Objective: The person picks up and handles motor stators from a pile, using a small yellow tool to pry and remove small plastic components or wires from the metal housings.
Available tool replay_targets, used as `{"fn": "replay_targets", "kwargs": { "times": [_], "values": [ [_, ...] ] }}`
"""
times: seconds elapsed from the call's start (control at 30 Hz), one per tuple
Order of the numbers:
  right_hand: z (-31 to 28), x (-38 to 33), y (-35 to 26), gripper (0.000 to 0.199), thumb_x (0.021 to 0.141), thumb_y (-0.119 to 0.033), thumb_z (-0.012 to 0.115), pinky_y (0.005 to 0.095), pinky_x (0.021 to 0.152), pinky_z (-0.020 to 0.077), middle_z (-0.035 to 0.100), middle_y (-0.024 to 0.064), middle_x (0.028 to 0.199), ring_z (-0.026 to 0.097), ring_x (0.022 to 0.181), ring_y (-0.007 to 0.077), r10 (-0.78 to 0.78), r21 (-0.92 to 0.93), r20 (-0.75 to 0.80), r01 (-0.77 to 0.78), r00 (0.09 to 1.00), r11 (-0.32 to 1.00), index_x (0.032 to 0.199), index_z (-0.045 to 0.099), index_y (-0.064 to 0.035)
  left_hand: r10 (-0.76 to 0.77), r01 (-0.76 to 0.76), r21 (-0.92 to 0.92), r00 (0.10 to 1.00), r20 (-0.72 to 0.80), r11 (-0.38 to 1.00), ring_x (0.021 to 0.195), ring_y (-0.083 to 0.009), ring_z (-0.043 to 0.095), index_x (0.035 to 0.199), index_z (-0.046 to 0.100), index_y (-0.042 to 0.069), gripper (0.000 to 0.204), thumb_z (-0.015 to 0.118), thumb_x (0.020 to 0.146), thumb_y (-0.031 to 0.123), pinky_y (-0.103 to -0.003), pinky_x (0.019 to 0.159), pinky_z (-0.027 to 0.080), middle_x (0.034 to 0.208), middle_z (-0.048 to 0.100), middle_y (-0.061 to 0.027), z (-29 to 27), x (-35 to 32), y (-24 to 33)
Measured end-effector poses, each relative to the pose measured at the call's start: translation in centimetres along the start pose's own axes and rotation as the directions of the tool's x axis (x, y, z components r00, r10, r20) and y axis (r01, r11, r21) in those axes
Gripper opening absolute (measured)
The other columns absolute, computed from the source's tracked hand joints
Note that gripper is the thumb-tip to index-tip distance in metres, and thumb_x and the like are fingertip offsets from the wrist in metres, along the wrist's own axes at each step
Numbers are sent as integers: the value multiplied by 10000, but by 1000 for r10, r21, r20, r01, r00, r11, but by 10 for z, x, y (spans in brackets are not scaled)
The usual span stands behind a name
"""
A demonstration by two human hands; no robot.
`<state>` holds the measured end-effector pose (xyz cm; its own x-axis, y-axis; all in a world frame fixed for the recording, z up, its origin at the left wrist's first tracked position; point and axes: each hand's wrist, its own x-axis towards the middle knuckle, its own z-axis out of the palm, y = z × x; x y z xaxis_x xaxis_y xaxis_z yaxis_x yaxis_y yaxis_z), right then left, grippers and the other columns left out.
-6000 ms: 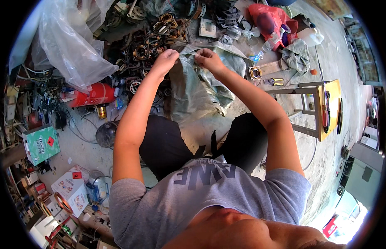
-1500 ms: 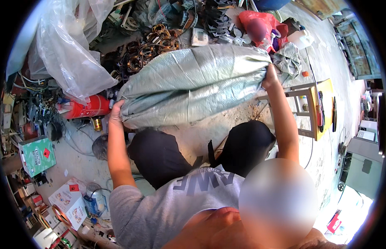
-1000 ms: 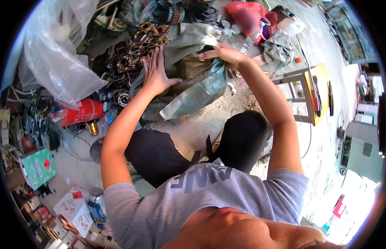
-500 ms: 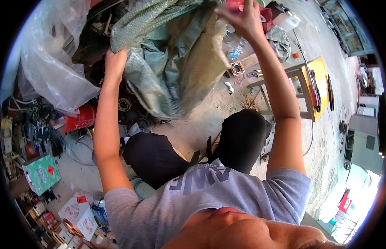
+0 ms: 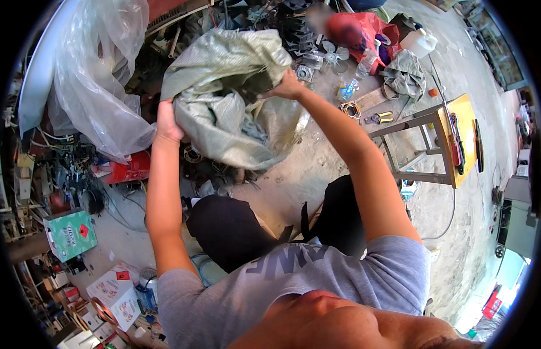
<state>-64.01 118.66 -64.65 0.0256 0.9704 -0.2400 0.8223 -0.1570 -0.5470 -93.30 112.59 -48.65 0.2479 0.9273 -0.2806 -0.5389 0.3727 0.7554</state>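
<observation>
A large grey-green woven sack hangs in front of me, its mouth partly spread and its folds bunched inside. My left hand is closed on the sack's left edge, with the fingertips tucked behind the cloth. On the other side, my right hand grips the rim at the right, its fingers partly hidden in the fold. The lower part of the sack sags above the floor, just beyond my knees. What the sack contains, if anything, is hidden by its folds.
Clear plastic sheeting hangs at the left above a red cylinder. Fan blades, a metal ring part and yellow-handled pliers lie beyond. A wooden stool with tools stands right; boxes sit lower left.
My right hand has come down and inward from its raised, spread position and now holds the sack's rim. The sack's mouth has drawn together; my left hand keeps its hold.
</observation>
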Motion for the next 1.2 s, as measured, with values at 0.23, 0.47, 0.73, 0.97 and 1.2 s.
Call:
{"fn": "replay_targets", "kwargs": {
  "times": [0.23,0.47,0.73,0.97,1.2],
  "values": [
    [4,-1,-17,705,684,-392,731,394,971,393,576,160,1210,536,1120,292,-494,351,212,407,843,843,1285,479,-124,129,-138,-97,988,-88,986,1153,-323,507,1286,479,12,532,436,909,384,-435,1008,389,1279,523,-162,-5,-12,-6],
    [-79,-8,6,295,911,-208,513,362,855,499,634,65,1068,616,925,179,-122,837,188,-94,975,539,1129,593,-27,373,-184,644,912,-170,742,1196,-317,475,1271,490,20,516,638,849,278,-443,1023,362,1292,511,-165,-95,6,-7],
    [-213,-91,16,513,712,-46,589,360,875,466,591,169,1154,591,1057,298,-358,-151,-363,324,860,934,1216,506,-81,695,160,822,635,339,-547,977,-410,541,1110,558,14,467,673,670,117,-439,848,430,1039,603,-206,-120,-16,-13],
    [-196,-48,132,376,735,-91,553,409,807,484,624,232,1022,621,908,356,-185,-252,-608,34,772,967,1109,589,-62,-11,125,416,963,-268,901,1134,-279,527,1269,476,21,408,511,889,165,-409,965,415,1272,527,-134,-154,13,-47],
    [-169,-65,138,310,864,-101,475,351,856,501,645,152,1041,633,929,215,-134,959,255,-232,958,165,1103,566,76,115,-90,-314,991,63,945,1083,-264,548,1181,535,39,326,520,903,209,-452,967,430,1176,579,-112,-192,-14,-29]
  ]
}}
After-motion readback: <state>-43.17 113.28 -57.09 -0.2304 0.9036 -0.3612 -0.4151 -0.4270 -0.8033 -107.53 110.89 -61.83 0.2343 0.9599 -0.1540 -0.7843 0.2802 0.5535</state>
